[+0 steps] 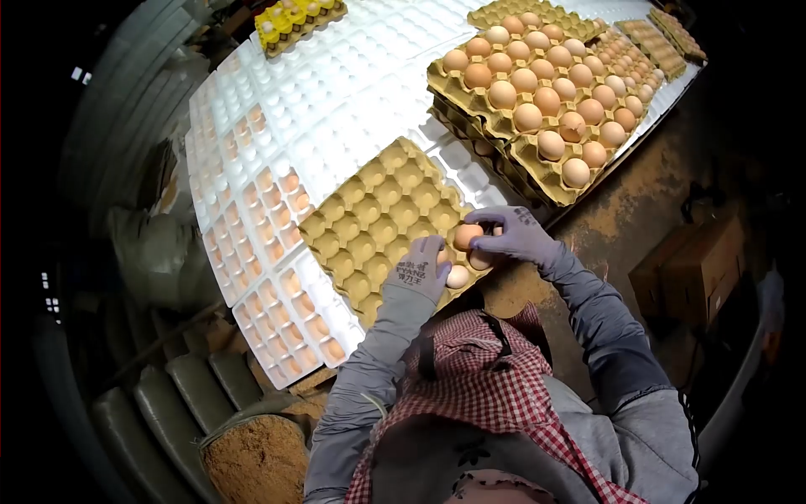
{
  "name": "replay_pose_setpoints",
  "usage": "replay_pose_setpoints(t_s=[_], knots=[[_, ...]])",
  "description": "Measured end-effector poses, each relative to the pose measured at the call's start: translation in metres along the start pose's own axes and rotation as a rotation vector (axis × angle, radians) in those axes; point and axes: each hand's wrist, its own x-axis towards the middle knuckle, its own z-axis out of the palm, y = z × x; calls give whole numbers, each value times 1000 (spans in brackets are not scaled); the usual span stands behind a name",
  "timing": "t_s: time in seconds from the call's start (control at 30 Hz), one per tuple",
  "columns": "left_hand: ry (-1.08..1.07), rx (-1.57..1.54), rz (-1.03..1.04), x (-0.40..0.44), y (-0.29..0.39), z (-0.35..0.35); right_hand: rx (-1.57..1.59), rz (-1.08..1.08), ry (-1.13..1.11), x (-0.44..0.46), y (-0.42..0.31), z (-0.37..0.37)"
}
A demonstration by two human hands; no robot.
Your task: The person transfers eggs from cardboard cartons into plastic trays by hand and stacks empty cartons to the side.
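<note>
A mostly unfilled cardboard egg tray (361, 220) lies in front of me, with a few eggs at its right corner. My right hand (519, 237), in a purple-grey glove, has its fingers curled round a brown egg (468, 237) over that corner. Another egg (480, 259) sits just below these fingers. My left hand (420, 270), in a matching glove with printed writing, bends its fingers round an egg (443, 257) that is partly hidden by them. Close to its fingertips rests a paler egg (457, 276).
Stacked cardboard trays full of eggs (546, 101) stand at the upper right. White plastic trays (336, 126) cover the table, some holding eggs at left. A yellow egg carton (294, 21) is at the back. Cardboard boxes (693, 269) and a sawdust-like sack (256, 458) flank me.
</note>
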Motion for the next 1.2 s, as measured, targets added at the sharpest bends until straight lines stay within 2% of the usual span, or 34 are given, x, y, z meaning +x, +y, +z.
replay_pose_setpoints(t_s=[0.07,0.13,0.2,0.23,0.27,0.33,0.4,0.43,0.5,0.53,0.57,0.6,0.67,0.7,0.73,0.77,0.8,0.83,0.87,0.9,0.93,1.0,1.03,1.1,1.2], knots=[[70,-389,-24,-2,-2,-8,857,265,91,-27,3,-8],[74,-453,-53,-7,5,-20,1059,194,112,-47,-2,-17],[149,117,81,-17,14,-24,258,-73,-36,-43,-3,-27],[91,249,104,-17,20,-21,-23,-114,-118,-36,-12,-25],[98,243,92,-15,27,-19,-422,-254,-37,-35,-21,-16],[-162,497,109,-13,39,-13,-979,-300,-81,-24,-27,1],[-48,484,126,-17,32,1,-1119,-402,-84,-15,-20,9],[4,247,84,-19,22,5,-1055,-468,-98,-12,-27,3],[143,-154,-21,-25,2,1,-795,-260,-283,-3,-48,-13],[219,-326,-64,-29,-8,-2,-633,-224,-324,5,-42,-23],[248,-668,-79,-29,-32,10,-294,-58,-377,17,-44,-31],[212,-1433,-309,-34,-41,-10,-83,90,-379,30,-71,-33],[392,-1989,-395,-49,-78,-44,314,123,-268,68,-98,-12],[561,-2004,-332,-52,-102,-58,264,44,-300,96,-112,3],[610,-1896,-433,-55,-128,-82,358,74,-287,125,-141,28],[777,-1620,-356,-52,-156,-96,127,-96,-258,165,-139,55],[880,-1487,-407,-49,-192,-108,80,-196,-241,208,-140,86],[956,-1389,-412,-44,-242,-112,102,-155,-251,248,-149,118],[1065,-1287,-411,-38,-280,-127,25,-300,-210,287,-166,151],[1124,-1041,-422,-34,-324,-137,-176,-392,-144,329,-171,180],[1190,-402,-485,-28,-381,-136,-219,-394,-162,366,-186,206],[1201,-188,-527,-21,-420,-182,-422,-546,-1,437,-193,257],[1208,-187,-529,-15,-437,-197,-534,-504,32,461,-204,278],[1019,263,-698,-4,-471,-214,-763,-434,41,504,-215,305],[988,288,-610,14,-515,-208,-925,-380,-2,535,-215,338]])
